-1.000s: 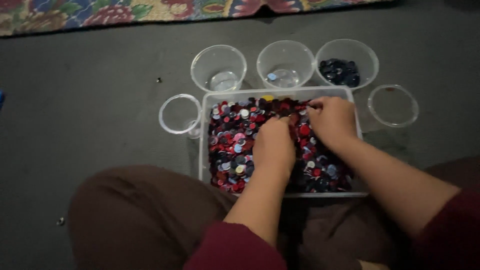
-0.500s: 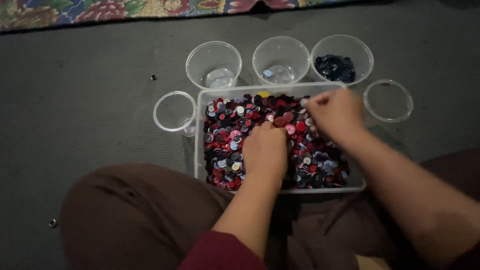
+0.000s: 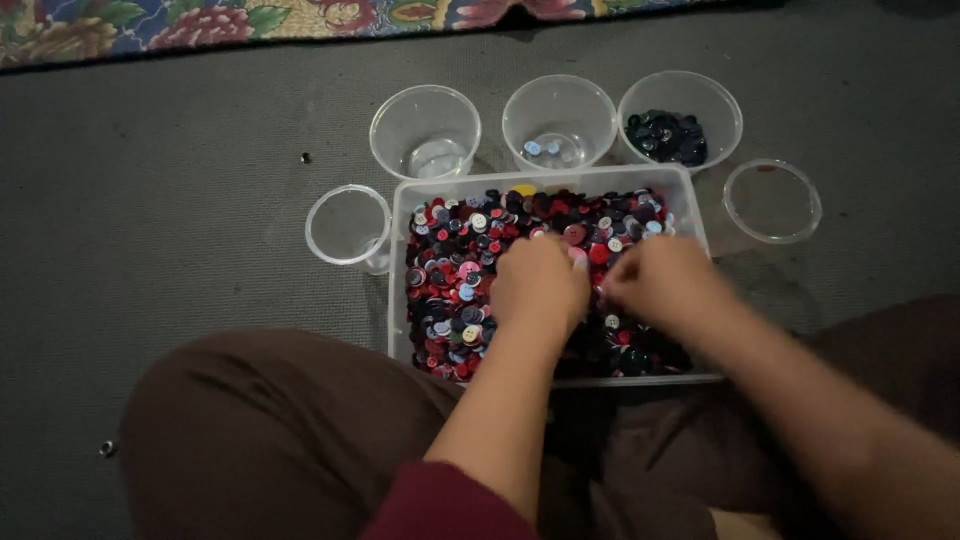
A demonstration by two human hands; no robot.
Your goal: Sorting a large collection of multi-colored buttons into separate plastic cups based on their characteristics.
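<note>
A clear rectangular plastic bin (image 3: 398, 262) on the grey floor holds a heap of mixed buttons (image 3: 450, 280), mostly red, black and pale blue. My left hand (image 3: 538, 284) rests palm down on the heap near the bin's middle, fingers curled into the buttons. My right hand (image 3: 662, 283) lies beside it to the right, blurred, fingers bent down among the buttons. Whether either hand pinches a button is hidden.
Three clear cups stand behind the bin: an empty one (image 3: 425, 130), one with a few pale blue buttons (image 3: 558, 122), one with dark buttons (image 3: 680, 120). Another cup (image 3: 347, 227) stands left of the bin, a shallow clear dish (image 3: 772, 201) right. A patterned rug edge (image 3: 200, 22) runs along the back.
My right hand has drawn back from the bin's far right corner to the middle, next to my left hand. The left hand has stayed on the heap.
</note>
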